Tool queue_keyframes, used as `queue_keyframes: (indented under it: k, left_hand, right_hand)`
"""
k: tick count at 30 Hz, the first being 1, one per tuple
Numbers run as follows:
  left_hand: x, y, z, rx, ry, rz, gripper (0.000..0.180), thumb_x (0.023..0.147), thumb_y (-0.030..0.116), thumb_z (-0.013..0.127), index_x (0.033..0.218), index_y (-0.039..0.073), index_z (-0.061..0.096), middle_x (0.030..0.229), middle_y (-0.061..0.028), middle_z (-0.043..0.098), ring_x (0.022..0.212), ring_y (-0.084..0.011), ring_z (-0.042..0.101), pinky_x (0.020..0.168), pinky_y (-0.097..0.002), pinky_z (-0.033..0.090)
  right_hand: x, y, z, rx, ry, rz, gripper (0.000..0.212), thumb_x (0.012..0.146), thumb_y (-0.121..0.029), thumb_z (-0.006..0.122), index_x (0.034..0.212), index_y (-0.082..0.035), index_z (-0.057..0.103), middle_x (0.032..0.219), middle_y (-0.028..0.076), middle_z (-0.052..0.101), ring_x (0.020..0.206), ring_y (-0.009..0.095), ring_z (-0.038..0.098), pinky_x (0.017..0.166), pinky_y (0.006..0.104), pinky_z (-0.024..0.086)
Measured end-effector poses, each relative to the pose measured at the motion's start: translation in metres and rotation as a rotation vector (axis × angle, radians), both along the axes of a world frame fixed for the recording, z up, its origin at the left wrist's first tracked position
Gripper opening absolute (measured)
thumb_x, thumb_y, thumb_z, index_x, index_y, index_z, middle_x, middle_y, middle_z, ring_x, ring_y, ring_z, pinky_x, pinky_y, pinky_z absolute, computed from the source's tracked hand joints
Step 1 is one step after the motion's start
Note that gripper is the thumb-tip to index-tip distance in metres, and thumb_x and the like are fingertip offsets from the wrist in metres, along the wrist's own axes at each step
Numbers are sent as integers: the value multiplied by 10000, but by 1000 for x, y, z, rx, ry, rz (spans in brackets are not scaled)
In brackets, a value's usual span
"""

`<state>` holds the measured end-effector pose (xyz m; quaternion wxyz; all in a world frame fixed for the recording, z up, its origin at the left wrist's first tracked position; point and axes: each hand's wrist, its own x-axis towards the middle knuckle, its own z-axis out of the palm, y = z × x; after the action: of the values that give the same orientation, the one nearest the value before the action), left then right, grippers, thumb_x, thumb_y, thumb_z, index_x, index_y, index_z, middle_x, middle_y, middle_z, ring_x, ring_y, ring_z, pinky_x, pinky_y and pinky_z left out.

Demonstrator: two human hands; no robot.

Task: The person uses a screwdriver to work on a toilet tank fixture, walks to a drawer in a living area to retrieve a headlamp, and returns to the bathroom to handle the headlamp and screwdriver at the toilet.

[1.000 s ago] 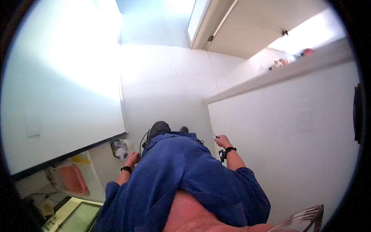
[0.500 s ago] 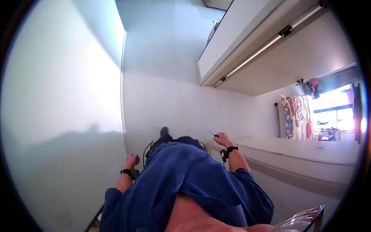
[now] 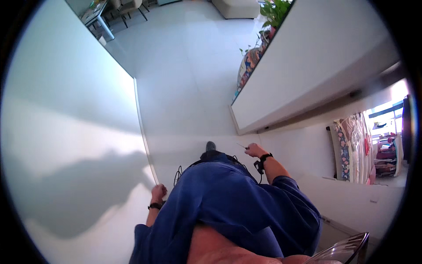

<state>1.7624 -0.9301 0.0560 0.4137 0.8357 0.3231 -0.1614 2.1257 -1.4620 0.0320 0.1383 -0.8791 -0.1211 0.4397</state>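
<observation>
In my right hand (image 3: 253, 150) is a slim screwdriver (image 3: 241, 145). Its thin metal shaft points forward and left, and the closed fingers cover most of the dark handle. My left hand (image 3: 159, 192) hangs low by the white wall on my left, its fingers curled in with nothing showing between them. Both wrists carry black straps with small devices. One dark shoe (image 3: 211, 145) shows ahead of my blue shirt (image 3: 220, 189).
A white wall (image 3: 79, 132) runs along my left. On the right are a wall end (image 3: 299, 61) and a doorway to a room with a bed (image 3: 354, 145). Ahead lie pale floor tiles (image 3: 189, 79), a table with chairs (image 3: 131, 6), a beige sofa (image 3: 237, 9) and a leafy plant (image 3: 273, 14).
I have moved forward along the passage. The table, chairs, sofa and plant have come into view ahead, and the doorway on the right is nearer. The screwdriver stays in my right hand.
</observation>
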Motion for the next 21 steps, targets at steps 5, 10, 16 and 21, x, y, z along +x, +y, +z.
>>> queue_keyframes:
  k: [5,10,16,21]
  left_hand:
    - [53,18,-38,275,69,-358,234,860,314,581,912,99,656,912,-182,680,878,-413,640,755,-507,506]
    - [152,95,-84,-10,181,13,238,849,258,620,917,38,680,877,-140,703,864,-324,676,759,-423,533]
    - [428,205,2,-220,168,315,119,833,116,607,784,20,659,703,-96,647,627,-202,630,538,-333,511]
    - [608,339,-10,-464,-24,516,132,853,67,557,980,48,527,748,-79,610,573,-153,585,476,-251,484]
  right_hand:
    - [152,99,37,73,-196,211,359,816,-334,569,911,-16,706,953,224,693,921,399,657,840,481,515]
    - [274,224,91,289,-358,113,318,830,-331,594,883,-27,673,856,205,679,863,400,645,769,489,506]
    - [365,270,98,142,-396,-78,321,824,-339,619,913,-34,666,896,195,683,876,396,643,790,484,503]
    - [453,304,119,164,-418,-197,336,819,-342,617,932,-30,667,933,207,677,910,401,634,806,487,499]
